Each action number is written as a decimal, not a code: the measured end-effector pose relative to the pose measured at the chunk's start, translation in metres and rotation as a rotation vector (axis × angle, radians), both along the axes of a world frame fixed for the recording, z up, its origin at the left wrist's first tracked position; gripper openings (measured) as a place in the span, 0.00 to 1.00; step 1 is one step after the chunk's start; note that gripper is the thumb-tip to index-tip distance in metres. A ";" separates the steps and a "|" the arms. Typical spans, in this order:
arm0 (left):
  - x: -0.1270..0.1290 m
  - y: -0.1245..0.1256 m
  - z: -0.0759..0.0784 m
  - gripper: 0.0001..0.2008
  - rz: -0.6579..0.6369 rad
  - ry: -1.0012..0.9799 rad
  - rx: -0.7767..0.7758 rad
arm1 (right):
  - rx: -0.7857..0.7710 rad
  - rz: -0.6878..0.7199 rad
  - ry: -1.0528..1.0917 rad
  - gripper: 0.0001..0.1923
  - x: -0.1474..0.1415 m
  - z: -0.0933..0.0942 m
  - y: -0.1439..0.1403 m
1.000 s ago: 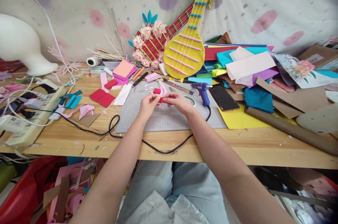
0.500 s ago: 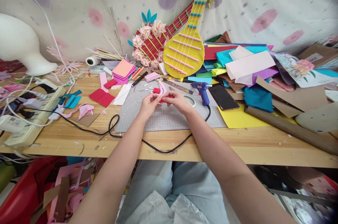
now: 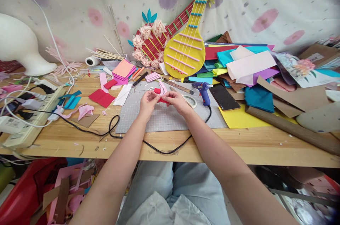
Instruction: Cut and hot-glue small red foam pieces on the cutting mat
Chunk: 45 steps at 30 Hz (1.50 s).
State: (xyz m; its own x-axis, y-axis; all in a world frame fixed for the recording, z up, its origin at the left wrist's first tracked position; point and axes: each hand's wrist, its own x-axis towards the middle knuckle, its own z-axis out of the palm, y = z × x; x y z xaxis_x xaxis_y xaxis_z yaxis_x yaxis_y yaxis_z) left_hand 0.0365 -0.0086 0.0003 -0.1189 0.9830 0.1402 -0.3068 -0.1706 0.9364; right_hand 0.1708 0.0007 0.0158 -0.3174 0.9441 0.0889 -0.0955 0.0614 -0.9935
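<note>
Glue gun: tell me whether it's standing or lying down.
Standing. The blue glue gun rests upright on the mat, nozzle pointing left, its black cord trailing off the handle.

Both forearms reach forward and converge, left hand (image 3: 147, 103) and right hand (image 3: 177, 100) pinched fingertip to fingertip.

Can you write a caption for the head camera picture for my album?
Two hands, left hand and right hand, pinch a small red piece over a grey cutting mat, blue glue gun nearby.
</note>
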 end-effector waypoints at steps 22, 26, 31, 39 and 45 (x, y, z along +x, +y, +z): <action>-0.001 0.003 0.002 0.25 0.066 -0.234 -0.117 | 0.052 -0.212 -0.127 0.11 -0.029 -0.015 -0.007; -0.001 0.002 0.001 0.24 0.047 -0.206 -0.120 | 0.110 -0.223 -0.177 0.12 -0.027 -0.016 -0.007; -0.001 0.001 0.002 0.24 0.032 -0.219 -0.155 | 0.111 -0.251 -0.226 0.11 -0.027 -0.015 -0.006; -0.005 -0.004 0.008 0.16 -0.099 -0.060 -0.208 | 0.009 -0.194 -0.051 0.13 -0.018 -0.018 0.000; -0.003 -0.004 0.003 0.14 -0.041 0.036 -0.181 | 0.057 -0.204 -0.184 0.11 -0.016 -0.017 -0.003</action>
